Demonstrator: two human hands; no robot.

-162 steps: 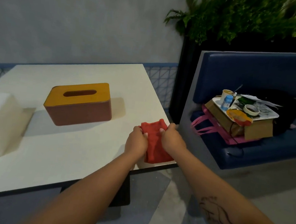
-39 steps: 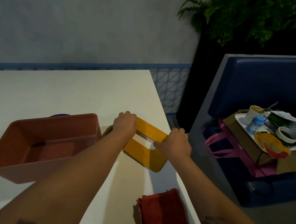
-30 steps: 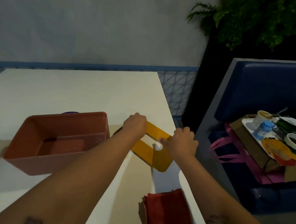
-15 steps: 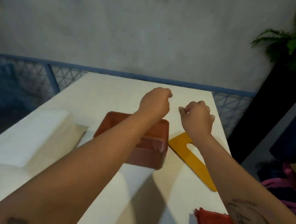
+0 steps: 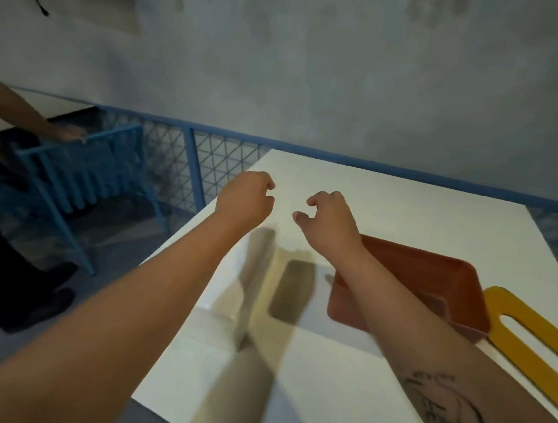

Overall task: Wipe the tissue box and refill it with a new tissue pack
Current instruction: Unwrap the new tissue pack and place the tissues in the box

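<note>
The red-brown tissue box point(image 5: 403, 255) stands open-topped on the white table point(image 5: 426, 206), partly behind my right forearm. Its yellow slotted lid point(image 5: 495, 303) lies flat on the table just right of the box. My left hand point(image 5: 247, 201) and my right hand point(image 5: 328, 216) hover side by side above the table, left of the box. Their fingers are loosely curled and hold nothing. Below them a white tissue pack point(image 5: 253, 277) is blurred and hard to tell from the table. The red cloth is out of view.
The table's left edge runs diagonally under my left forearm. Beyond it stand a blue chair point(image 5: 79, 162) and a blue mesh railing point(image 5: 207, 155) along the grey wall. Another person's hand point(image 5: 67, 134) rests on the chair back.
Both hands let go of the yellow lid, which now lies on the table, and moved up and left past the box. The view swung left, so the red cloth dropped out of sight.
</note>
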